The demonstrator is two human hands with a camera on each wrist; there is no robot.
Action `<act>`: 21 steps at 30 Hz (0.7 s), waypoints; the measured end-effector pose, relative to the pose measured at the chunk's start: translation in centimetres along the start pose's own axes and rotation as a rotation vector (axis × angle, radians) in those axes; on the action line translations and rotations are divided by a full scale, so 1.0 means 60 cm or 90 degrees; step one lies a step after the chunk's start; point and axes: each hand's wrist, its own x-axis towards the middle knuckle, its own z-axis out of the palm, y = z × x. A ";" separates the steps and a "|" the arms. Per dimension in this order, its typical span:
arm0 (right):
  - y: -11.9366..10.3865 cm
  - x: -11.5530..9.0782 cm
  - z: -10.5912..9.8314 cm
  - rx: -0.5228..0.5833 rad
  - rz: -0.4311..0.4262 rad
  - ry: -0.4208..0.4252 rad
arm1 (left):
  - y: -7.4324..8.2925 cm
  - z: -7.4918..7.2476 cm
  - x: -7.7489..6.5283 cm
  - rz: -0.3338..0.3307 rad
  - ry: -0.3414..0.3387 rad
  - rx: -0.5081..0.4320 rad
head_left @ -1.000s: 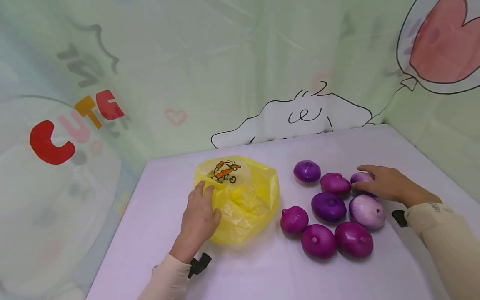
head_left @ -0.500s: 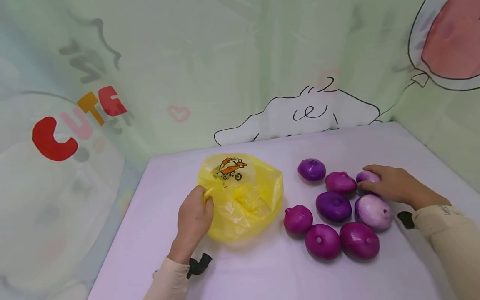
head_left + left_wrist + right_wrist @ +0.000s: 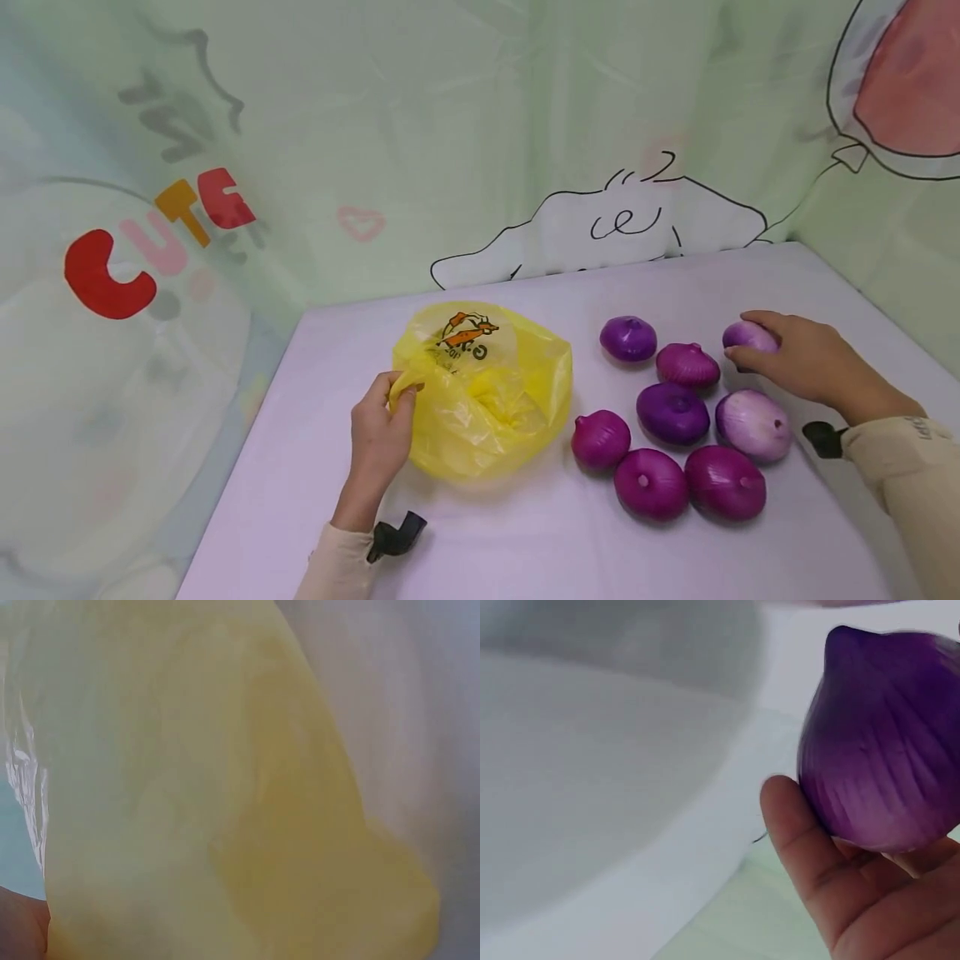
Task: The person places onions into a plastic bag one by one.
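In the head view my left hand [image 3: 381, 437] pinches the left rim of a yellow plastic bag [image 3: 457, 433]. The bag stands on the table with its mouth spread and an orange and black print at the back. Its yellow film [image 3: 202, 787] fills most of the left wrist view. My right hand [image 3: 813, 360] grips a purple and white onion [image 3: 750, 336] between thumb and fingers, at the right end of the back row. Seen from the right wrist, this onion [image 3: 885, 750] is deep purple with a pointed tip, and fingers curve under it.
Several more onions lie grouped right of the bag, among them a pale one [image 3: 752, 425], a dark purple one [image 3: 672, 414] and a magenta one [image 3: 601, 440]. A cartoon-printed curtain [image 3: 360, 150] borders the white-covered table [image 3: 517, 542] at the back and sides.
My left hand has closed on the bag's rim and drawn it slightly left. The right hand has gripped the onion and moved it a little right, away from the neighbouring one.
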 end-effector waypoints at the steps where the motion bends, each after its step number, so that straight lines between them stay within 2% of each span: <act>1: -0.005 0.000 -0.002 0.002 0.000 0.008 | -0.001 0.000 0.000 -0.002 0.003 -0.012; 6: -0.040 -0.001 -0.012 0.022 -0.021 0.054 | -0.006 0.003 -0.001 -0.006 0.022 -0.069; 12: -0.094 -0.002 -0.023 0.045 -0.057 0.088 | -0.010 0.005 -0.002 0.011 0.036 -0.098; 21: -0.178 -0.004 -0.034 0.058 -0.126 0.117 | -0.018 0.008 -0.006 0.022 0.025 -0.160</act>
